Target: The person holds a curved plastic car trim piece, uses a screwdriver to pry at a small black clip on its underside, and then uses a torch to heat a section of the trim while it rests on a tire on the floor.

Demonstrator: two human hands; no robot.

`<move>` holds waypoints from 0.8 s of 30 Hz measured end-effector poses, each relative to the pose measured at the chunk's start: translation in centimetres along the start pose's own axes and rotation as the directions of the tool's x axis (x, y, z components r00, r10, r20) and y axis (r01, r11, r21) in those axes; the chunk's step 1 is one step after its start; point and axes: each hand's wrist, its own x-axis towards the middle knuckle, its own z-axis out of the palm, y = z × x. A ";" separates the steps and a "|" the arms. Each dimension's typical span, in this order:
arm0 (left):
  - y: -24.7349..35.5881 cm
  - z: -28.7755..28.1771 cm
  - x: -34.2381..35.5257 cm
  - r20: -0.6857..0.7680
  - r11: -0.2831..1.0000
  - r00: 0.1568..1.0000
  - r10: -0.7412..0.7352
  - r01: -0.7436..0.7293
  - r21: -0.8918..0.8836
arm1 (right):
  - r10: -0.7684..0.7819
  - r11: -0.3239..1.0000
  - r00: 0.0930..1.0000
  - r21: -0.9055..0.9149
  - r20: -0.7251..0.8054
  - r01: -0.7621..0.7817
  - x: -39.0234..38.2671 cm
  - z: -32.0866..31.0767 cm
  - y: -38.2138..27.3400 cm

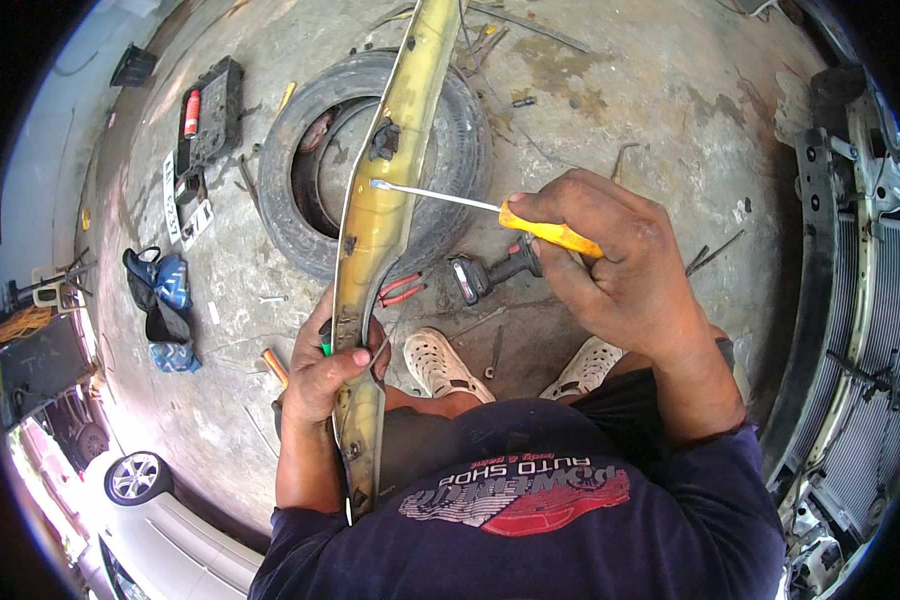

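Observation:
A long, narrow car trim panel point(378, 222), yellowish on the side facing me, stands nearly upright in front of me. My left hand point(320, 385) is closed around its lower part, thumb on the face. A green handle point(326, 338) shows between those fingers and the panel; the rest of that tool is mostly hidden. My right hand point(630, 265) grips a screwdriver point(552, 236) by its yellow handle. The screwdriver's flat tip lies at the panel's face, below a dark torn patch point(384, 140); whether it touches cannot be told.
A tyre point(278, 170) lies on the concrete floor behind the panel. Near my feet are a cordless drill point(488, 273) and red-handled pliers point(404, 290). A black case point(225, 115) and blue bag point(173, 300) lie left. Car front parts point(865, 330) stand right; a white car point(185, 545) is lower left.

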 end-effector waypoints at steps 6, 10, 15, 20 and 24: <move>0.1 0.2 0.4 -0.028 1.000 1.000 -0.008 0.009 0.023 | -0.022 1.000 0.998 -0.004 -0.055 0.021 0.1 -0.1 -0.3; 0.1 0.2 0.6 -0.038 1.000 0.999 0.003 -0.002 0.008 | -0.011 1.000 0.999 -0.017 -0.036 0.011 0.1 -0.6 -0.4; 0.1 0.3 0.6 -0.048 1.000 0.999 0.005 -0.005 -0.001 | 0.010 1.000 1.000 -0.018 -0.009 -0.010 0.1 -0.2 0.1; -0.1 0.0 0.5 -0.029 1.000 1.000 0.003 -0.004 -0.009 | 0.023 1.000 1.000 -0.013 -0.010 -0.023 0.0 0.2 0.4; -0.2 -0.4 0.3 -0.022 1.000 1.000 0.017 -0.016 0.022 | 0.054 0.998 0.999 0.009 0.002 -0.054 -0.1 0.2 0.2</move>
